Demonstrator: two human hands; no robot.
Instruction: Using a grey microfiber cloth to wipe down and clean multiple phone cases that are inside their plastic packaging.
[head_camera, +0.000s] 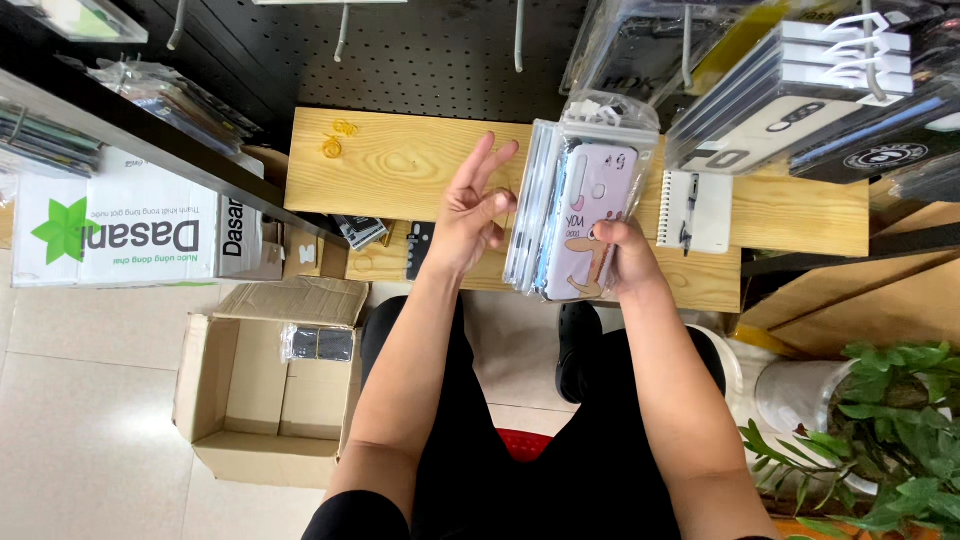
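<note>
A single head-worn camera looks steeply down from close above, facing the desk (400, 165) at twelve o'clock, floor (90, 420) at seven.

The counter (400, 160) is pale yellow wood with darker wavy grain. The front case (590, 215) in the clear-wrapped stack is soft lilac, printed with a tan cartoon figure and dark lettering. Two small rings (338, 137) on the counter are translucent amber. The notebook (695, 210) is white with a black pen clipped on. The pegboard (430, 50) is black, dotted with rows of holes. The open box (265, 385) on the floor is plain brown cardboard; the carton (140, 235) beside it is white with a green star. The plant (890, 430) is bright green.
</note>
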